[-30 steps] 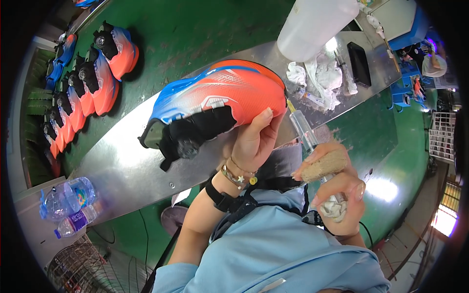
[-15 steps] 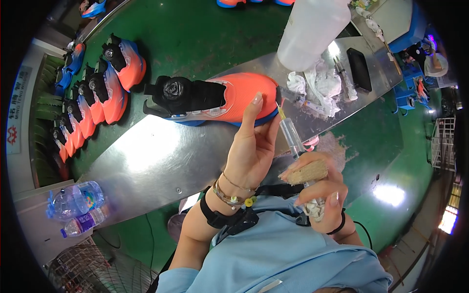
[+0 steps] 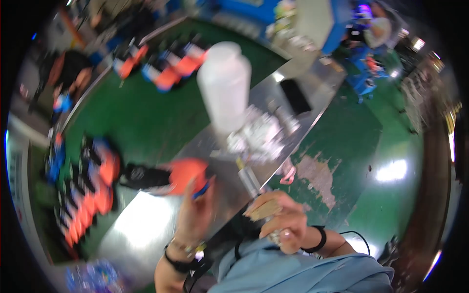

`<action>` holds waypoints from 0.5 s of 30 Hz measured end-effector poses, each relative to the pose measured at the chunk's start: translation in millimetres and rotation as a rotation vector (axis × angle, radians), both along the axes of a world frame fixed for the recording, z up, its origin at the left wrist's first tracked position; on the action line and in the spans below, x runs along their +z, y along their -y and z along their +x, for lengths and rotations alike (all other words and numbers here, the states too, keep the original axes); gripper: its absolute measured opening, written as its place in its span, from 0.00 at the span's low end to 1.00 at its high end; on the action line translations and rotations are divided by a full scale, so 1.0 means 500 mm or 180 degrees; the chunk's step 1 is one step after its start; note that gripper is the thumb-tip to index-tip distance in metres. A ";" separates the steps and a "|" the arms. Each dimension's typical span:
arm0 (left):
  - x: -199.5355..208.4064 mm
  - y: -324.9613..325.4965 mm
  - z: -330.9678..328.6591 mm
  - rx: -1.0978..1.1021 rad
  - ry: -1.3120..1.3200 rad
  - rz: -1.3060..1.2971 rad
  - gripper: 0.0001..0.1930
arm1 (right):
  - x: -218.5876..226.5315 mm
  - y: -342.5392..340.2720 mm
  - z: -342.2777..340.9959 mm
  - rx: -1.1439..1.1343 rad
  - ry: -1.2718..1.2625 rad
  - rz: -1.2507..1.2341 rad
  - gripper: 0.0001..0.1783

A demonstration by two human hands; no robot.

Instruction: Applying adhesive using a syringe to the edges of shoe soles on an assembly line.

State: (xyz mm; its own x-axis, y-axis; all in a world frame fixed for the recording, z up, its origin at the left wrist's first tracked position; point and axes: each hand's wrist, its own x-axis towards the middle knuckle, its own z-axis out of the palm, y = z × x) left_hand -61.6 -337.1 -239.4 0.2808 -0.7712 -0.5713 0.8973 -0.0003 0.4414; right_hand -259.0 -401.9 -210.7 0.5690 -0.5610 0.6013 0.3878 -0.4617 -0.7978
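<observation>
An orange, blue and black sneaker [image 3: 187, 176] lies sideways on the metal table, its toe toward the right. My left hand [image 3: 195, 215] grips the toe, thumb over the orange upper and fingers at the toe's end; motion smears it. In my right hand [image 3: 278, 219] is a clear syringe [image 3: 250, 181] with a yellow needle hub, tip pointing up and left, apart from the shoe. The same closed hand also holds a tan, rough-looking block [image 3: 264, 210] and a bit of crumpled white material [image 3: 275, 237].
Beyond stands a white plastic bottle [image 3: 224, 88], beside crumpled white tissue [image 3: 259, 134], another syringe [image 3: 286, 117] and a black phone-like slab [image 3: 295, 96]. Several similar sneakers [image 3: 93, 190] line the green surface at left. Clear plastic bottles [image 3: 95, 278] are at lower left.
The view has swung, blurring the picture. My left hand and the sneaker now show farther left and lower. The syringe's tip has come away from the shoe's toe.
</observation>
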 end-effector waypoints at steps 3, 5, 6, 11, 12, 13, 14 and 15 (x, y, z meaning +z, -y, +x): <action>-0.011 -0.021 0.145 -0.0052 0.1531 -0.0231 0.20 | 0.002 0.018 -0.009 -0.0167 0.0191 0.0316 0.18; -0.080 -0.022 0.282 0.0682 0.1415 0.0019 0.14 | -0.008 0.027 -0.009 -0.0375 0.0054 0.0279 0.22; -0.096 -0.016 0.316 0.0637 0.1981 -0.0312 0.12 | -0.011 0.031 -0.011 -0.0457 -0.0068 0.0387 0.25; -0.236 -0.019 0.527 0.2357 0.1734 0.0303 0.26 | -0.044 0.049 -0.016 -0.0644 0.0185 0.0660 0.19; -0.260 -0.022 0.550 0.2088 0.1591 -0.0017 0.27 | -0.051 0.059 -0.012 -0.0617 0.0240 0.0624 0.19; -0.287 -0.025 0.567 0.1807 0.1441 -0.0314 0.28 | -0.060 0.065 -0.014 -0.0680 0.0127 0.0581 0.18; -0.301 -0.026 0.575 0.1529 0.1298 -0.0596 0.29 | -0.070 0.074 -0.014 -0.0731 0.0014 0.0546 0.16; -0.314 -0.028 0.585 0.1248 0.1157 -0.0867 0.30 | -0.081 0.089 -0.012 -0.0745 0.0220 0.0487 0.13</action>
State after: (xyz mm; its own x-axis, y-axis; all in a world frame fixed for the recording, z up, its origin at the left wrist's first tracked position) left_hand 230.8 -322.9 -396.4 0.7144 -0.6758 -0.1816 0.5991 0.4566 0.6577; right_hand -264.8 -446.3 -251.0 0.3738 -0.7595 0.5323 0.3408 -0.4213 -0.8405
